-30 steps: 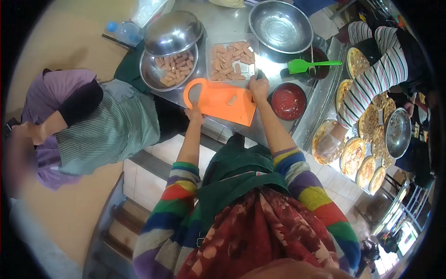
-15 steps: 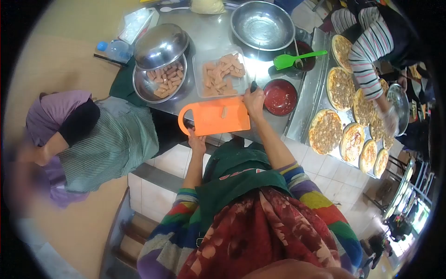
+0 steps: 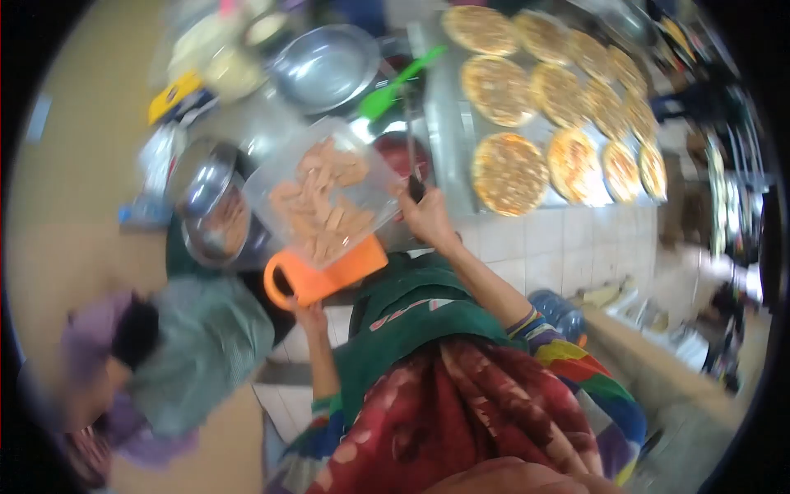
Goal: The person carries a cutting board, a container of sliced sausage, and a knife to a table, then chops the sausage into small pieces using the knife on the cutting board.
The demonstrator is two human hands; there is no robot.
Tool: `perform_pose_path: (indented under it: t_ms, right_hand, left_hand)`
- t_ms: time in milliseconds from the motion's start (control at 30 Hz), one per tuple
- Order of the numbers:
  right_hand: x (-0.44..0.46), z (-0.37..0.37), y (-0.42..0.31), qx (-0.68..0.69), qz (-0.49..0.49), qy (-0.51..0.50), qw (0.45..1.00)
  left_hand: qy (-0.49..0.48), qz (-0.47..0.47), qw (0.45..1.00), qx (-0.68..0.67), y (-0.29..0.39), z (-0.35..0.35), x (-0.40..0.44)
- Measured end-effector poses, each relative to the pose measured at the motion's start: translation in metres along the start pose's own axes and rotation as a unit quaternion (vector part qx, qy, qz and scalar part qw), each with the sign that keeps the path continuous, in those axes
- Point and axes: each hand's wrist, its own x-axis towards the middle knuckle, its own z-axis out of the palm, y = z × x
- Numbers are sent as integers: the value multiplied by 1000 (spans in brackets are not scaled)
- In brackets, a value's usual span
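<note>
My left hand (image 3: 308, 314) grips the lower edge of an orange cutting board (image 3: 321, 282) beside its looped handle. My right hand (image 3: 426, 219) is closed around the black handle of a knife (image 3: 415, 188), its blade pointing away from me. A clear plastic container (image 3: 265, 177) of cut sausage pieces (image 3: 327, 198) is tilted and overlaps the far part of the board. The right fingers are at the container's right corner; whether they grip it too is unclear. The view is blurred.
At left are a metal bowl (image 3: 193, 239) and a seated person in a striped apron (image 3: 206, 354). Beyond are a large metal basin (image 3: 325, 70), a green spatula (image 3: 403, 85) and a dark red bowl (image 3: 403, 154). Several topped flatbreads (image 3: 510, 174) cover the metal table at right.
My view has turned right. The container now looks larger, nearer and tilted over the board. The sausage piece that lay on the board is no longer visible. The striped-sleeved person has left view.
</note>
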Motion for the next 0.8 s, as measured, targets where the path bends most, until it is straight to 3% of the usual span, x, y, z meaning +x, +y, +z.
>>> perform_pose_path:
  t_ms: [33,67,100,133,167,267,300,367,433,533,800]
  right_hand:
    - [-13,-22,-18,-19,20,16,999]
    - [-27,-44,-36,-36,41,34,998]
    - [-36,-65,-30,-20,30,61,997]
    - [-43,-86,-20,-4,16,85,996]
    - [-54,-105,-9,51,-32,124,990]
    - [-93,-178,7,37,14,193,980]
    - [-108,-202,19,40,-29,233,971]
    - [-139,-251,35,52,1,292,955]
    - [-176,-306,37,35,81,332,939]
    - [-216,-370,86,66,-23,466,882]
    - [-310,-518,147,113,50,634,763]
  left_hand:
    - [-15,6,999,47,4,-12,5]
    - [-186,91,969,136,3,-57,30]
    - [-86,-16,996,5,22,-20,3]
    - [-75,-20,997,8,31,-8,-5]
    - [-83,-15,996,29,38,-4,-10]
    - [-120,6,990,79,44,25,-18]
    - [-135,13,987,90,42,37,-22]
    - [-173,25,978,110,28,72,-29]
    - [-193,25,972,131,6,105,-47]
    - [-209,-3,963,169,-50,171,-80]
    - [-268,-90,924,257,-204,326,-194]
